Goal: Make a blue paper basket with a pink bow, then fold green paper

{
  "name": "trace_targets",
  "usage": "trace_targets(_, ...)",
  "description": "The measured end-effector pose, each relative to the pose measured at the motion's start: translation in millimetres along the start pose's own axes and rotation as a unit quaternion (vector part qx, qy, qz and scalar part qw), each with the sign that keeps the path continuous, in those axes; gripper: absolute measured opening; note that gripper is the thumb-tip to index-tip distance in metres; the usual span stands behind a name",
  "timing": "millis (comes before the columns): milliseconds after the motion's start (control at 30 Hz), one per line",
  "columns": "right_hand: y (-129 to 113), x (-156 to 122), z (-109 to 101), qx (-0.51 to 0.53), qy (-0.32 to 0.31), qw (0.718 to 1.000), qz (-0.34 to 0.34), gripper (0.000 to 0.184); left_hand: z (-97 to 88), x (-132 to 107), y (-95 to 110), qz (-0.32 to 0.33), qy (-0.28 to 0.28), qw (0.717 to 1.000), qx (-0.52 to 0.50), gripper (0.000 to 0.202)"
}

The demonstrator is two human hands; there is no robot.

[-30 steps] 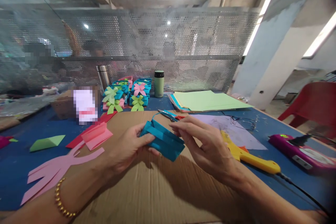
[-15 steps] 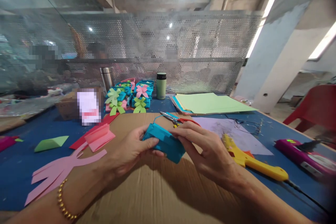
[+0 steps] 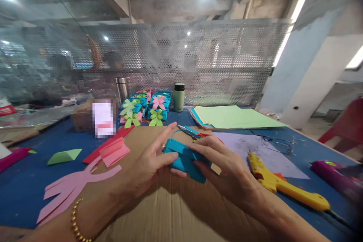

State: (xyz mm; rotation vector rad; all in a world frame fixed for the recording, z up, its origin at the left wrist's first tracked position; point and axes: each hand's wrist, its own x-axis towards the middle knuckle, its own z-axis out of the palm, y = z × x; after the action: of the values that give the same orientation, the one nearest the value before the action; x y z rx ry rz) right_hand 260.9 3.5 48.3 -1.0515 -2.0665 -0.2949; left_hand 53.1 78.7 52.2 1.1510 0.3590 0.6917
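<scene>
Between my hands, above a sheet of brown cardboard [image 3: 159, 211], is a small folded blue paper packet [image 3: 184, 160] with a thin blue strip rising from its top left corner. My left hand [image 3: 154, 160] grips its left end, thumb on top and index finger stretched forward. On its right end lies my right hand [image 3: 215, 159], with fingers over the top and thumb at the near side. Scissors with red handles [image 3: 202, 134] lie just behind the packet, partly covered by my right hand. A yellow glue gun [image 3: 283, 185] rests to the right.
Pink cut paper strips [image 3: 73, 183], folded pink paper [image 3: 115, 153] and a green folded piece [image 3: 64, 156] lie left. Behind stand decorated paper pieces [image 3: 155, 115], a green bottle [image 3: 179, 98] and a steel flask [image 3: 122, 90]. Green sheets [image 3: 241, 117] lie back right, near a purple power strip [image 3: 334, 176].
My left index finger has straightened forward, away from the packet. My right fingers have moved further over its right end. The whole view has shifted slightly.
</scene>
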Motion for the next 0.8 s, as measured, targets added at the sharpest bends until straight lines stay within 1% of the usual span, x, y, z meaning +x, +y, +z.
trace_targets(67,0.6,-0.2,0.0,0.015,0.001,1.000,0.007,0.040,-2.1,-1.4,0.7,0.011,-0.005,0.998,0.067,0.062)
trace_targets(133,0.4,-0.1,-0.3,0.027,-0.002,1.000,0.012,0.041,-4.5,-1.5,1.6,0.019,-0.002,0.989,0.148,0.045)
trace_targets(200,-0.2,-0.1,-1.0,0.038,-0.016,0.999,0.018,0.040,-7.1,0.2,1.8,0.025,0.011,0.977,0.211,0.037)
trace_targets(267,-0.3,0.2,-2.2,0.048,-0.036,0.998,0.025,0.039,-10.7,3.4,0.8,0.021,0.015,0.972,0.233,0.040)
trace_targets(333,0.2,1.2,-4.8,0.049,-0.044,0.997,0.026,0.038,-15.6,7.4,-1.1,0.014,0.007,0.975,0.224,0.045)
trace_targets(367,0.9,2.1,-6.7,0.045,-0.033,0.998,0.025,0.037,-18.3,9.1,-2.1,0.013,0.002,0.977,0.214,0.047)
trace_targets(433,2.6,4.1,-11.7,0.024,0.015,0.999,0.030,0.032,-23.6,11.6,-3.3,0.021,0.004,0.978,0.206,0.047)
trace_targets(500,4.3,5.6,-16.8,-0.012,0.064,0.997,0.045,0.028,-27.4,12.6,-3.1,0.039,0.022,0.975,0.218,0.044)
trace_targets(533,4.9,5.9,-18.8,-0.029,0.074,0.995,0.053,0.027,-28.5,12.6,-2.6,0.047,0.032,0.972,0.229,0.043)
trace_targets(567,5.3,5.8,-20.1,-0.041,0.073,0.995,0.058,0.027,-29.0,12.5,-2.1,0.054,0.041,0.968,0.240,0.043)
trace_targets(633,5.4,4.7,-19.9,-0.043,0.048,0.996,0.063,0.025,-28.3,11.8,-1.3,0.062,0.047,0.965,0.249,0.043)
trace_targets(733,4.8,2.6,-15.1,-0.031,0.005,0.997,0.066,0.027,-24.8,11.0,-1.0,0.065,0.042,0.970,0.232,0.045)
trace_targets(800,5.1,1.7,-11.4,-0.024,-0.007,0.998,0.064,0.025,-22.5,10.9,-1.4,0.066,0.041,0.973,0.219,0.046)
